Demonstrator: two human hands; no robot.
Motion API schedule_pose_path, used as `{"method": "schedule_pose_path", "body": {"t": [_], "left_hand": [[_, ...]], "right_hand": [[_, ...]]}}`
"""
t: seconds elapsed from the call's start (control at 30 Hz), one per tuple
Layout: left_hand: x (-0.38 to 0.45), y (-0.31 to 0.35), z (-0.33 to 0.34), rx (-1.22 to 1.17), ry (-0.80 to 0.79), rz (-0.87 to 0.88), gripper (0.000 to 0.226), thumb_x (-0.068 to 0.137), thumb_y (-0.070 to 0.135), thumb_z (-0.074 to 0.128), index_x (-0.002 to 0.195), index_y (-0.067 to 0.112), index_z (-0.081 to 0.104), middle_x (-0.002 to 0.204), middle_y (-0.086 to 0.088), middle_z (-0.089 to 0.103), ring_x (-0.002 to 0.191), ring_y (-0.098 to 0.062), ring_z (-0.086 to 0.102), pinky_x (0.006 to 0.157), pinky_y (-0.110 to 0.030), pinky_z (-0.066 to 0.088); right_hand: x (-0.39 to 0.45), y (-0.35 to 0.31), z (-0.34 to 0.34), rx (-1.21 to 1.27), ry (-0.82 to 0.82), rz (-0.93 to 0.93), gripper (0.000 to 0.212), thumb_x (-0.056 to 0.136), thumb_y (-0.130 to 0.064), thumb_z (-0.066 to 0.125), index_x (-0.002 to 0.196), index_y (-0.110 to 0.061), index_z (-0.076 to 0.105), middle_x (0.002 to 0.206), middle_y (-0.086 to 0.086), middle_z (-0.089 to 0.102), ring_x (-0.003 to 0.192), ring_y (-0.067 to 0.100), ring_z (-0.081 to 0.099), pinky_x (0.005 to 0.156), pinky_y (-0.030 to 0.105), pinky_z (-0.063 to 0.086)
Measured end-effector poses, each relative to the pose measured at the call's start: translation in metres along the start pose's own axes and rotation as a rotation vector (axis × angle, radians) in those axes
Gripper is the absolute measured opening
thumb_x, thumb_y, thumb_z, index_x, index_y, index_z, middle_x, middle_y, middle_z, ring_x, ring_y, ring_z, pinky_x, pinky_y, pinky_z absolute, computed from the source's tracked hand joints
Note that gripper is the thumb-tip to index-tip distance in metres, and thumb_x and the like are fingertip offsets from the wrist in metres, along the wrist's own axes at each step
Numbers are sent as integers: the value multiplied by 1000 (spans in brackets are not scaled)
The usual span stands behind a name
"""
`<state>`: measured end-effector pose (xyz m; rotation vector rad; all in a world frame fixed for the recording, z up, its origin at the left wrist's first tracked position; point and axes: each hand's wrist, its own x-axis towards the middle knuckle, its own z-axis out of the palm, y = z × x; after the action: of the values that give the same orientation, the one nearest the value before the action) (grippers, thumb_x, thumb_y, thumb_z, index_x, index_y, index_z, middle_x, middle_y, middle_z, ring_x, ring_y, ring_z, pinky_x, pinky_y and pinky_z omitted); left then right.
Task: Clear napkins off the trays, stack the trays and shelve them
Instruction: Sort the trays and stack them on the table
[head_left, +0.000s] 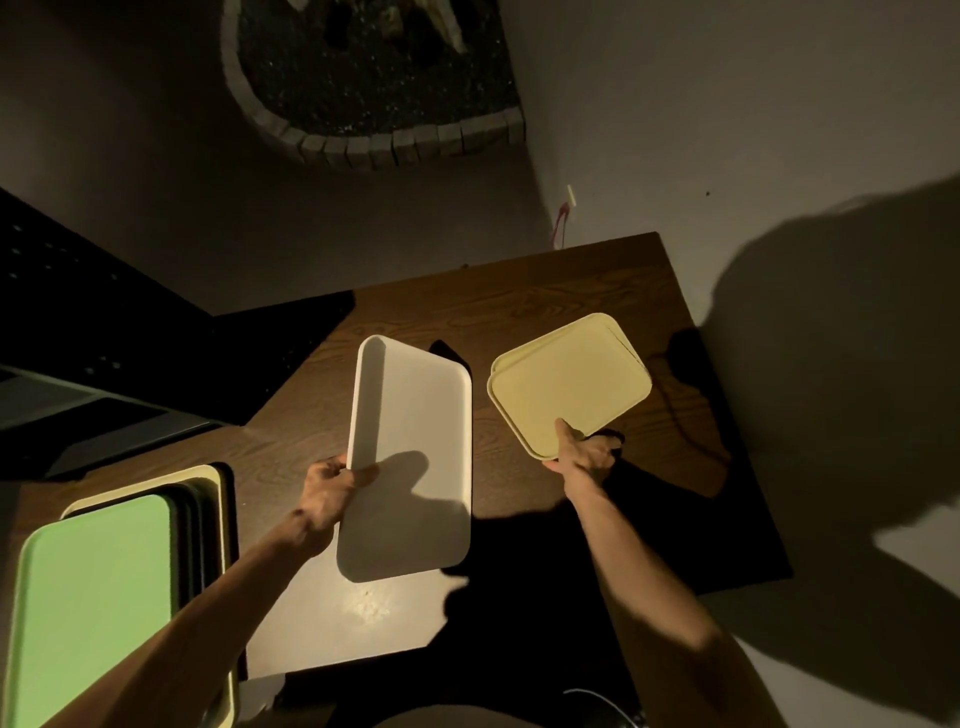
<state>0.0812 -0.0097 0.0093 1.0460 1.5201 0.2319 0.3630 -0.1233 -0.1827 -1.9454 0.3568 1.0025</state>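
A long white tray (415, 415) is lifted and tilted over the middle of the wooden table (545, 301); my left hand (332, 483) grips its left edge. To the right, two stacked pale yellow trays (571, 384) are raised off the table, and my right hand (587, 452) pinches their near corner, thumb on top. At the lower left stands a stack of trays with a green tray (93, 597) on top, dark and yellow ones beneath. No napkins are in sight.
A dark shelving unit (78, 322) runs along the left behind the table. A brick-edged round pit (374, 93) lies on the floor beyond. A wall (779, 156) borders the table's right side, with heavy shadows across it and the table's near right.
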Motion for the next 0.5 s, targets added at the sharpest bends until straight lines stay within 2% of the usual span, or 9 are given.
{"method": "schedule_pose_path", "body": {"t": [0.07,0.1,0.17,0.23,0.33,0.4,0.47,0.5], "left_hand": [[-1,1,1,-2,-3,-5,13,87,-3,64,84,9,67,63,-2,73,47,-9,68,45,-25,58],[-1,1,1,-3,-9,-4,13,88,-3,64,84,9,68,58,2,73,47,-9,67,44,-24,57],[-2,0,0,1,-22,3,11,88,-3,63,85,6,68,56,3,72,46,-10,67,41,-23,54],[0,-1,-1,6,-24,8,9,88,-3,63,87,3,69,59,0,73,47,-11,67,41,-23,53],[2,-2,-2,8,-24,1,8,88,-3,63,88,3,69,61,-3,73,48,-12,68,42,-24,54],[2,-2,-3,6,-38,-2,7,88,-1,63,92,1,69,64,-3,75,51,-15,70,43,-25,55],[4,-2,-6,5,-39,-8,15,89,3,64,103,-2,69,80,-13,75,60,-21,71,48,-29,59],[6,-3,-7,-3,-38,-18,20,90,6,64,108,-3,68,89,-18,74,64,-24,71,52,-31,61]], "right_hand": [[-45,-36,-6,-22,-6,14,49,84,-36,73,106,-8,39,81,9,53,58,24,62,65,45,62],[-50,-40,-6,-41,16,10,43,87,-36,71,103,-9,41,78,9,53,58,26,63,65,46,62],[-56,-49,-7,-81,47,-31,45,85,-45,69,100,-10,46,73,6,55,58,25,66,64,46,63],[-19,-31,-2,-81,45,-27,53,80,-56,67,93,-6,53,68,6,61,53,23,68,61,47,63],[6,-14,4,-139,113,-56,57,72,-69,51,85,-14,52,75,10,71,52,27,70,60,49,62],[-33,-36,0,-114,138,-44,42,88,-51,48,92,-9,47,87,11,67,60,32,72,62,49,62],[-69,-57,-9,-89,142,-48,19,99,-26,45,100,-7,48,96,17,61,65,33,72,66,49,62],[-73,-60,-12,-82,132,-51,17,100,-20,43,104,-5,50,102,20,61,64,30,69,68,48,62]]}}
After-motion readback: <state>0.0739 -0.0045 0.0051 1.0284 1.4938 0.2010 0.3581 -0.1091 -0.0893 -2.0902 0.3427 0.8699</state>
